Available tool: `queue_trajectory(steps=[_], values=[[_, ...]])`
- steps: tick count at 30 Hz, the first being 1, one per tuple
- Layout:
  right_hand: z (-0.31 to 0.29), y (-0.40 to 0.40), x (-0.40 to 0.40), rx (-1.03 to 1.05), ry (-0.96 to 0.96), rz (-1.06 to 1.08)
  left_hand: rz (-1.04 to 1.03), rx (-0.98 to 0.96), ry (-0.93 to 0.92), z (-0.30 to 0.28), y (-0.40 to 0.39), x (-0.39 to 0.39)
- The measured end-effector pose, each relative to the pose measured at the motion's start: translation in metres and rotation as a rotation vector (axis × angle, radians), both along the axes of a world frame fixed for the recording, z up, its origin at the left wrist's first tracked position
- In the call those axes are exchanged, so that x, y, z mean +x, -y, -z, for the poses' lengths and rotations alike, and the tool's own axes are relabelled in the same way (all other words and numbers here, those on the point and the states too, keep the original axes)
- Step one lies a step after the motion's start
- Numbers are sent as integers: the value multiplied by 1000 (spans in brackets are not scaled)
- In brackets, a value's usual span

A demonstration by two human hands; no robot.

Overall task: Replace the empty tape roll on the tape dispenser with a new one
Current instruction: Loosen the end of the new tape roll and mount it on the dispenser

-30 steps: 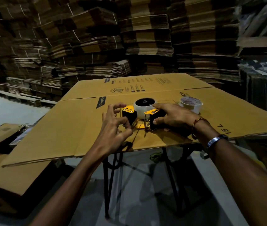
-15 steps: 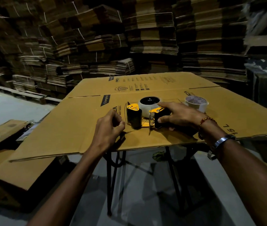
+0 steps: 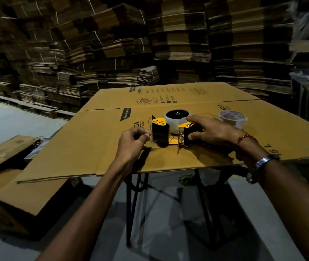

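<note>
Tall stacks of flattened brown corrugated cartons (image 3: 178, 44) wall the back of the scene. In front of them a large flattened tan cardboard box (image 3: 93, 144), printed in dark ink, lies as a worktop over a black metal folding stand (image 3: 131, 204) on the grey floor. Near the middle of that cardboard lies the yellow and black handheld tape dispenser (image 3: 170, 130) on its side, with a full roll of clear tape (image 3: 176, 119) on a black hub seated at its far end. The right hand (image 3: 212, 130) presses down on the dispenser's black handle end, fingers spread over it and thumb against its near face. The left hand (image 3: 133, 144), just beside the dispenser's toothed front end, has its fingers curled with thumb and forefinger tips together; whether they pinch a strip of tape cannot be told. A second roll of clear tape with a printed cardboard core (image 3: 232, 118) rests flat on the cardboard beyond the right hand, apart from the dispenser.
</note>
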State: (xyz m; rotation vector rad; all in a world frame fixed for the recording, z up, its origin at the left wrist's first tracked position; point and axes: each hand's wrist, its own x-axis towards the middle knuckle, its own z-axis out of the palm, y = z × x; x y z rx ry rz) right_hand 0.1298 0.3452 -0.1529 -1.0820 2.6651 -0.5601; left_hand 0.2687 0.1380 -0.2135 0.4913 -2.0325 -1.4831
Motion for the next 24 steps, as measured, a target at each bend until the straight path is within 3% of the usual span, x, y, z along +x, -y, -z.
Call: queue_trajectory(steps=[5,8,15,24], values=[[12,1,6,75,-196,63,-58,-264,18,4,-1,-5],[22,0,9,83,-321,43,-38,-329,15,1,1,-7],[19,-6,2,78,-315,5,-20,-532,8,1,-11,5],[20,-10,-8,83,-281,-43,-61,-429,16,-6,8,-3]])
